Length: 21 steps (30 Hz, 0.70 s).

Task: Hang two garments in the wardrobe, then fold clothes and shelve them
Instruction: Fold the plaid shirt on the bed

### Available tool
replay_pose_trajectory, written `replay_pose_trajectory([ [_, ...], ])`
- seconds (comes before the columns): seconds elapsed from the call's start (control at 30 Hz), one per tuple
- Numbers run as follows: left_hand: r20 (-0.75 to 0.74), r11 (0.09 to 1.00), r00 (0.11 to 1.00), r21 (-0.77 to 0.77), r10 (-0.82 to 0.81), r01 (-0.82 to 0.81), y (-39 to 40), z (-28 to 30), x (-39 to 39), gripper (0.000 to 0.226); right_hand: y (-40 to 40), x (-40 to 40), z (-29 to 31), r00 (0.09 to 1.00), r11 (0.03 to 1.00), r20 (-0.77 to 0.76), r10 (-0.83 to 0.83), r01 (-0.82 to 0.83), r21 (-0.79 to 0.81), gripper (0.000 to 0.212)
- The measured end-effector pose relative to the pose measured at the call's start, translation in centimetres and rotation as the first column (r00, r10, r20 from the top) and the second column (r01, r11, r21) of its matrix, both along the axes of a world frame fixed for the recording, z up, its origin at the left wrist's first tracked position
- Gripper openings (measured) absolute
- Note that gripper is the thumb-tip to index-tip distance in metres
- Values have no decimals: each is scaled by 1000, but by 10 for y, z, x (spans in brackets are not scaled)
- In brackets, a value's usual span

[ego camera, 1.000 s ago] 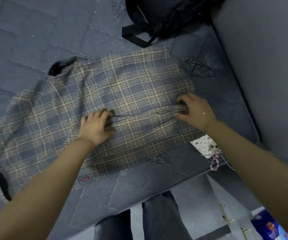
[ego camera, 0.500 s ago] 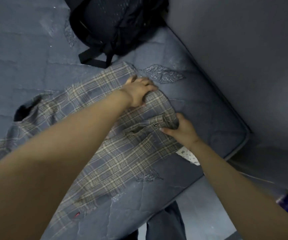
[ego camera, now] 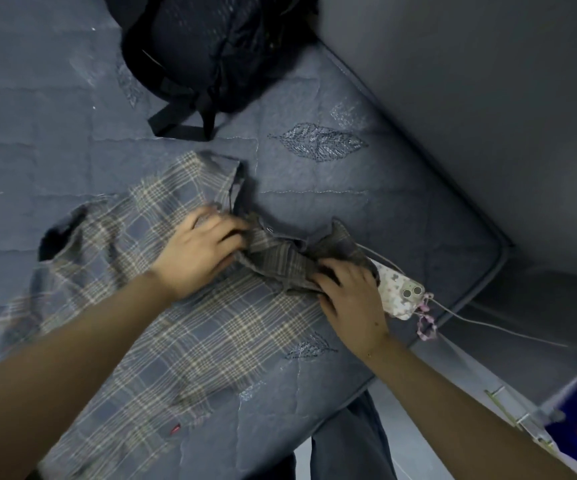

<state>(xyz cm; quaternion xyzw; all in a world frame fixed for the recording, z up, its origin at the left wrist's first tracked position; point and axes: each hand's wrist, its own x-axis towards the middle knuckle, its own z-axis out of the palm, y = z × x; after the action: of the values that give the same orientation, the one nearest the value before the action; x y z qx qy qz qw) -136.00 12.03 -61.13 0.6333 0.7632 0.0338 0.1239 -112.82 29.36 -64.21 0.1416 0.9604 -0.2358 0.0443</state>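
A grey-blue plaid garment (ego camera: pixel 183 327) lies spread across the blue quilted mattress (ego camera: pixel 366 202). Its right end is bunched into a crumpled ridge between my hands. My left hand (ego camera: pixel 200 251) grips the bunched fabric at the ridge's left side, fingers curled into the cloth. My right hand (ego camera: pixel 346 289) grips the ridge's right end, fingers tucked under the fold. A dark opening of the garment shows at its far left. No wardrobe or hanger is in view.
A black backpack (ego camera: pixel 211 46) sits at the mattress's far side, straps trailing toward the garment. A phone in a floral case (ego camera: pixel 399 292) with a charging cable and a pink strap lies by my right hand near the mattress edge. A grey wall rises on the right.
My left hand came back from the garment's far edge to the middle. Both hands have gathered the right end, which lay flat before, into a crumpled ridge, uncovering more mattress and the phone.
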Motion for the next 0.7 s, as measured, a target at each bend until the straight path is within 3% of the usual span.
replay_pose_trajectory([
  [0.13,1,997,998,-31,67,-67,-23,-1,12,27,-4,2,-1,991,987,-12,135,-135,-82,36],
  [0.27,18,991,993,-75,117,-115,-18,-6,12,8,6,-7,-5,984,968,5,179,-175,-181,26],
  [0.37,107,968,982,-212,158,-133,-8,-5,5,21,13,-14,-8,987,954,14,161,-152,-260,27],
  [0.47,210,945,951,-284,226,-162,4,-2,-1,53,15,-15,-8,990,933,16,139,-125,-338,29],
  [0.57,225,925,918,-274,327,-262,19,-7,-9,52,18,-12,-8,998,894,47,53,-26,-448,32],
  [0.63,152,919,922,-235,356,-317,33,-13,-16,42,23,-14,-7,994,852,12,-106,97,-515,27],
  [0.7,27,908,925,-206,379,-366,50,-20,-24,37,33,-21,-8,956,847,-56,-286,225,-481,20],
])
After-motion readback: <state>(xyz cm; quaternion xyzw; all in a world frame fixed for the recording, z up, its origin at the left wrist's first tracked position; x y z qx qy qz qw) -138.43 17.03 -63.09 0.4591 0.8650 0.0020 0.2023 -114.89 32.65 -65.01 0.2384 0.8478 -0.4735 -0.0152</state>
